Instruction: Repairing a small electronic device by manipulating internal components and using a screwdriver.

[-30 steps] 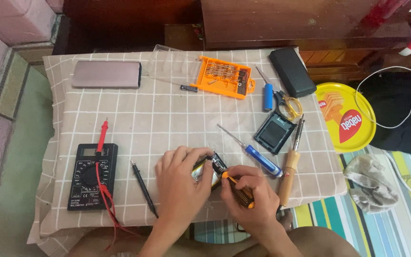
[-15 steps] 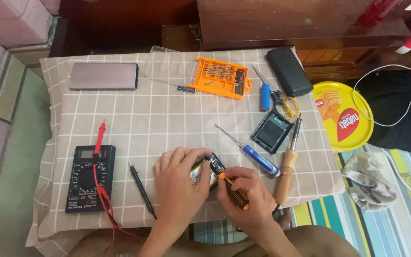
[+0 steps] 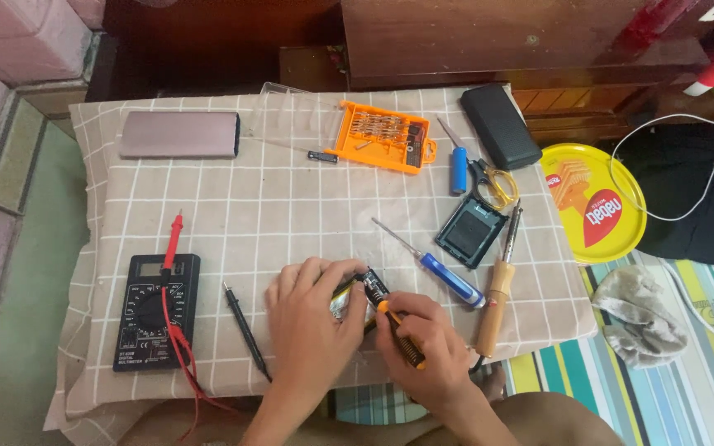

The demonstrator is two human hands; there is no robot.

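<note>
Both hands (image 3: 365, 334) around small device (image 3: 363, 296)

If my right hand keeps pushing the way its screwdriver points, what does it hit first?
The right hand aims its orange-handled screwdriver up-left, so it likely meets the small device held by the left hand; its tip looks already there.

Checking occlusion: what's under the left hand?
Under the left hand, a small dark device with a shiny part pokes out on the checked cloth. The rest of it is covered.

black multimeter's small grey screen (image 3: 149, 268) front left, round yellow tin lid (image 3: 592, 202) with red label right
</note>
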